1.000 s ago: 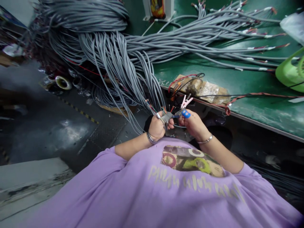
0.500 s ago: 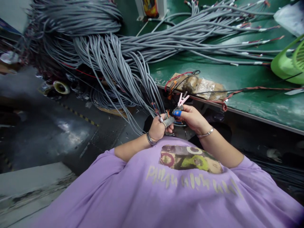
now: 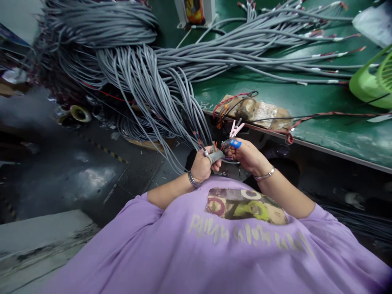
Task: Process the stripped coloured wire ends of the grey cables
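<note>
In front of the purple shirt, my left hand [image 3: 202, 166] is closed around a grey cable end; its thumb is wrapped in grey covering. Thin orange wires [image 3: 215, 145] stick up by that thumb, and darker red and blue wire ends [image 3: 197, 138] stand beside the knuckles. Close by on the right, my right hand [image 3: 247, 155] pinches at thin coloured wires [image 3: 227, 157] between the hands, partly hidden by the fingers. Blue tape wraps its thumb and a dark grey covering its forefinger. Just above it is a pink clip [image 3: 235, 129].
Bundled grey cables [image 3: 147, 77] hang over the edge of the green table [image 3: 333, 134], and more cables [image 3: 239, 49] lie across it. A taped block [image 3: 260, 112] with red and black leads sits at the edge. A green plastic basket [image 3: 372, 83] stands at right.
My right thumb has shifted slightly right and up, and its wrapped forefinger now shows more. The left hand has hardly moved and keeps its hold.
</note>
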`<state>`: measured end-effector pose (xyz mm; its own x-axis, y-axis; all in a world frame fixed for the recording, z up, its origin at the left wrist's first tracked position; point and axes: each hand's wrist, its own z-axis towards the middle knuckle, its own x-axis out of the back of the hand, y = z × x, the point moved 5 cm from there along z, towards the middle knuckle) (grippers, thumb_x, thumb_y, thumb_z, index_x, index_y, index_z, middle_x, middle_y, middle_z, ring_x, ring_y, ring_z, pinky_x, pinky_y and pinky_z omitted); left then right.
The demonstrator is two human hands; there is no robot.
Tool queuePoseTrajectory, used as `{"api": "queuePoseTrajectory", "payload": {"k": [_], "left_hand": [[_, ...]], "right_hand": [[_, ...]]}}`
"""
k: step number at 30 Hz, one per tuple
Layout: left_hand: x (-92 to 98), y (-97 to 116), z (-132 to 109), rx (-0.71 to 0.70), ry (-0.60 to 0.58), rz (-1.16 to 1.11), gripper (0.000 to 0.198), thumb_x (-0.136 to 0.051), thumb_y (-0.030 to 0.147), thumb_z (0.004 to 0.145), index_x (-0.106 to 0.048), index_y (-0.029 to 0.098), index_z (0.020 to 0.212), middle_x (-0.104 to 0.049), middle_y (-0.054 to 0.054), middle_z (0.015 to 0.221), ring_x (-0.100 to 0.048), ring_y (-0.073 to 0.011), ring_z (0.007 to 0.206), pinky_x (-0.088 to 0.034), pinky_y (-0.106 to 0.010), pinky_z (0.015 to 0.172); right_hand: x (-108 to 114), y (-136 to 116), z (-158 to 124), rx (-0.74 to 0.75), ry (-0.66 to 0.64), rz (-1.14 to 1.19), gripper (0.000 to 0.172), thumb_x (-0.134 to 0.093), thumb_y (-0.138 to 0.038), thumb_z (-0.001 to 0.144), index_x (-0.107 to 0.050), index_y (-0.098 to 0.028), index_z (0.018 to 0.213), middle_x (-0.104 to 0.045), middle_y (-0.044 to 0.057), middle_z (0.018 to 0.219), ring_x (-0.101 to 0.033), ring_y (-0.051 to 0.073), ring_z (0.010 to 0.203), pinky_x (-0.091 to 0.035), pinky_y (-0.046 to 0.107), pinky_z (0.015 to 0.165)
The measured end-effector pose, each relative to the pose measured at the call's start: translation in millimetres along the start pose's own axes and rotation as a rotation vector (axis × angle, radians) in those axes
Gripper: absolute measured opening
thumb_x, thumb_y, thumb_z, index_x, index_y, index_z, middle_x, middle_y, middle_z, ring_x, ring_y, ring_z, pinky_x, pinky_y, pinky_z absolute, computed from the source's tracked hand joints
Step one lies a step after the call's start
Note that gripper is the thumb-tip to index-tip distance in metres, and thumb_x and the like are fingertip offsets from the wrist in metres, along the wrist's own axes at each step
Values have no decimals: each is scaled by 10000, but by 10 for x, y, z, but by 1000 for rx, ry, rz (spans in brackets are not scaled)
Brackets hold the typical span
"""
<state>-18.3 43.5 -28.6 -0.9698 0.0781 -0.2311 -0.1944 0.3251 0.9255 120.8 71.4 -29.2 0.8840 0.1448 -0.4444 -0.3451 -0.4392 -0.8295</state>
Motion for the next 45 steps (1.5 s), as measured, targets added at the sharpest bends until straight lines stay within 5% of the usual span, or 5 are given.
{"api": "queuePoseTrajectory", "payload": {"k": [10,20,34,45], "left_hand": [[-3,20,25,28,1,-22,402,-786,492,652,-546,169,664,-586,31,497,-465,-56,357,-331,-180,359],[-163,212,183,172,-254,-170,447,-825,491,523,-543,175,664,-531,25,405,-416,-82,298,-285,-185,304],[-225,155,275,202,-260,-241,349,-796,396,567,-551,169,671,-515,28,414,-413,-75,334,-296,-176,318],[-222,105,267,228,-244,-194,398,-810,439,560,-570,162,717,-525,29,429,-418,-73,332,-270,-179,317]], "right_hand": [[74,-4,23,86,34,9,326,-890,-354,587,-639,-171,685,-588,-41,596,-478,71,529,-407,215,528],[120,-132,295,31,13,276,482,-625,-692,840,-684,-214,863,-692,8,763,-603,117,618,-514,246,596],[29,-151,288,59,117,430,356,-749,-554,815,-705,-201,839,-703,-14,708,-600,114,626,-469,241,573],[10,-117,282,65,84,406,470,-694,-695,784,-681,-230,854,-703,-15,731,-586,116,618,-492,248,594]]}}
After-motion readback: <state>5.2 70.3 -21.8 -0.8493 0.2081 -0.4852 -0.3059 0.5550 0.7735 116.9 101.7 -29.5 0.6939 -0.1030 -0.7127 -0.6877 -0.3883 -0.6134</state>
